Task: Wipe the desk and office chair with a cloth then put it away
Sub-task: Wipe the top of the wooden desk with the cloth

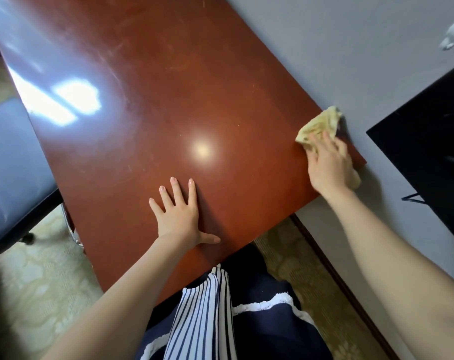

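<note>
- Your left hand (177, 216) lies flat on the desk (148, 105), fingers spread, holding nothing.
- Your right hand (329, 165) presses the yellow cloth (318, 124) down at the desk's right corner, by the wall (337, 48).

Left hand (177, 216) lies flat, fingers spread, arm extended forward. Right hand (328, 165) reaches farther out, palm down, fingers straight and pressing.

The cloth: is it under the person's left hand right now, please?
No, the right hand presses the cloth; the left hand lies flat on the bare desk.
</note>
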A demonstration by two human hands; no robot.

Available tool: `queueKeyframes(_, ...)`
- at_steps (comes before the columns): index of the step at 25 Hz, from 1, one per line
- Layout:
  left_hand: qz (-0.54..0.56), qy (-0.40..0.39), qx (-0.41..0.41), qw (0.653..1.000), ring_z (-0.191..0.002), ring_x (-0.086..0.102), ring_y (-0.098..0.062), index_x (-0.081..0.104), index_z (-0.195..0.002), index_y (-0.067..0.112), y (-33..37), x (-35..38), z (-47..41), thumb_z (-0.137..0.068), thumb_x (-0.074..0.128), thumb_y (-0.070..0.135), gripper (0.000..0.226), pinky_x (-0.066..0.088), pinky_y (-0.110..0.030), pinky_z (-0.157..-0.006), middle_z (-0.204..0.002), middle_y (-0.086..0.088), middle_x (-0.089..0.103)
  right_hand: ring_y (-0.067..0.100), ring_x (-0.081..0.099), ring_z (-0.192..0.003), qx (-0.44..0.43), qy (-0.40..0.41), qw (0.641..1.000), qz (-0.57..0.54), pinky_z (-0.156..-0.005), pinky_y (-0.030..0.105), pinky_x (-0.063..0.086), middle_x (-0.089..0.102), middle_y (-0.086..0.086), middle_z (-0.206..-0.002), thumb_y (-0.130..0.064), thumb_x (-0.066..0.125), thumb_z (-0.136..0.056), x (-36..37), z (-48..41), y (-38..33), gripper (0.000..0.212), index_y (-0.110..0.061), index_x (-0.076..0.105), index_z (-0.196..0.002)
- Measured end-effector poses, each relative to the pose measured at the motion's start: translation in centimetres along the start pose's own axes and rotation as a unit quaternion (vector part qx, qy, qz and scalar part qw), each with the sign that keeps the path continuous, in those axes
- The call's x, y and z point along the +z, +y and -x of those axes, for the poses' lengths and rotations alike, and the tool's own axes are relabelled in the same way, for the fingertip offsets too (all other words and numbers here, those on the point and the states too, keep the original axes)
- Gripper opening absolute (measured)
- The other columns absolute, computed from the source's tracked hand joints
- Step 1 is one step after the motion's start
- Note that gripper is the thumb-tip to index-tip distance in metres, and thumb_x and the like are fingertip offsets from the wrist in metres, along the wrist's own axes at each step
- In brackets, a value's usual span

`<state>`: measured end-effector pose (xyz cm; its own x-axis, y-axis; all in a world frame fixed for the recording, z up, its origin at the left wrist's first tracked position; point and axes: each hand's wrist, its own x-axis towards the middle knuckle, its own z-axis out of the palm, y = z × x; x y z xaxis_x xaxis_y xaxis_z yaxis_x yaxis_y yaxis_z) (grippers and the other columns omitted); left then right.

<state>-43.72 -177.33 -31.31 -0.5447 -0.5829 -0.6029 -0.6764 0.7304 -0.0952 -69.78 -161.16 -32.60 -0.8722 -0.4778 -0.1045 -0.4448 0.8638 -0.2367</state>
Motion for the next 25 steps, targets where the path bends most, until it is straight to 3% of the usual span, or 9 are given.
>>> queueKeyframes(4, -0.002, 0.008, 0.000, 1.000, -0.141, -0.008, -0.049, -0.029, -0.144, 0.013, 0.0, -0.2, 0.0, -0.051, 0.064, 0.082, 0.148, 0.006, -0.061, -0.111, -0.153, -0.024, -0.022, 0.024, 0.009, -0.146, 0.068, -0.049, 0.996, -0.011, -0.119, 0.041, 0.009, 0.018, 0.003, -0.159, -0.037, 0.028, -0.102, 0.4, -4.8, -3.0, 0.046, -0.028, 0.031, -0.147)
queueKeyframes(9, -0.010, 0.012, -0.005, 1.000, -0.141, -0.006, -0.050, -0.028, -0.144, 0.012, 0.0, -0.1, -0.1, -0.049, 0.065, 0.082, 0.150, 0.006, -0.059, -0.112, -0.153, -0.025, -0.021, 0.025, 0.015, -0.145, -0.169, -0.060, 0.984, 0.004, -0.116, 0.039, 0.010, 0.031, 0.005, -0.153, -0.030, 0.043, -0.098, 2.9, -1.6, -9.6, 0.043, -0.029, 0.044, -0.140)
queueKeyframes(15, -0.020, 0.014, -0.003, 1.000, -0.141, -0.005, -0.049, -0.027, -0.144, 0.013, -0.1, 0.1, -0.1, -0.049, 0.063, 0.084, 0.149, 0.005, -0.060, -0.111, -0.153, -0.024, -0.019, 0.019, 0.028, -0.140, -0.331, -0.135, 0.932, -0.066, -0.114, 0.030, 0.008, 0.042, -0.004, -0.148, -0.028, 0.053, -0.095, 3.1, 8.1, -10.3, 0.039, -0.031, 0.053, -0.134)
queueKeyframes(17, -0.027, 0.016, 0.000, 1.000, -0.141, -0.004, -0.050, -0.027, -0.145, 0.013, -0.2, 0.0, -0.1, -0.050, 0.062, 0.085, 0.148, 0.004, -0.061, -0.111, -0.153, -0.025, -0.019, 0.014, 0.039, -0.131, -0.299, -0.205, 0.920, -0.150, -0.112, 0.027, 0.016, 0.053, -0.002, -0.138, -0.026, 0.053, -0.095, 2.1, 9.6, -9.3, 0.032, -0.025, 0.061, -0.127)
queueKeyframes(18, -0.028, 0.015, 0.001, 0.999, -0.141, -0.004, -0.050, -0.026, -0.145, 0.012, -0.2, -0.1, -0.1, -0.050, 0.062, 0.085, 0.148, 0.004, -0.062, -0.110, -0.153, -0.026, -0.018, 0.011, 0.049, -0.119, -0.250, -0.259, 0.906, -0.222, -0.108, 0.029, 0.028, 0.062, 0.000, -0.124, -0.024, 0.052, -0.096, 1.1, 9.8, -8.9, 0.027, -0.020, 0.066, -0.118)
queueKeyframes(20, -0.031, 0.010, -0.002, 0.999, -0.141, -0.003, -0.051, -0.026, -0.145, 0.011, -0.1, -0.3, -0.1, -0.051, 0.063, 0.083, 0.147, 0.004, -0.063, -0.110, -0.153, -0.027, -0.018, 0.001, 0.061, -0.086, -0.138, -0.370, 0.831, -0.391, -0.082, 0.026, 0.048, 0.069, -0.008, -0.089, -0.024, 0.048, -0.099, -1.5, 9.4, -8.4, 0.022, -0.017, 0.068, -0.096)
queueKeyframes(22, -0.031, 0.008, -0.005, 0.999, -0.141, -0.004, -0.050, -0.024, -0.146, 0.011, 0.0, -0.3, -0.1, -0.058, 0.066, 0.076, 0.142, 0.005, -0.064, -0.111, -0.153, -0.027, -0.019, 0.002, 0.067, -0.081, -0.065, -0.416, 0.771, -0.477, -0.070, 0.017, 0.051, 0.072, -0.010, -0.084, -0.031, 0.047, -0.097, -3.8, 8.4, -7.6, 0.021, -0.022, 0.066, -0.095)
queueKeyframes(23, -0.029, 0.006, -0.006, 1.000, -0.141, -0.005, -0.050, -0.024, -0.146, 0.011, 0.1, -0.3, -0.1, -0.062, 0.067, 0.073, 0.139, 0.005, -0.065, -0.111, -0.153, -0.026, -0.020, 0.004, 0.068, -0.084, -0.054, -0.412, 0.775, -0.477, -0.069, 0.015, 0.051, 0.073, -0.011, -0.088, -0.035, 0.048, -0.096, -4.7, 7.6, -7.1, 0.020, -0.025, 0.065, -0.098)
queueKeyframes(25, -0.024, -0.004, -0.008, 1.000, -0.141, -0.007, -0.049, -0.027, -0.145, 0.013, 0.0, -0.3, -0.1, -0.057, 0.066, 0.078, 0.143, 0.004, -0.065, -0.110, -0.153, -0.025, -0.022, 0.009, 0.067, -0.089, -0.069, -0.343, 0.852, -0.390, -0.069, 0.016, 0.049, 0.072, -0.009, -0.090, -0.037, 0.047, -0.097, -5.3, 5.7, -6.0, 0.020, -0.026, 0.065, -0.095)
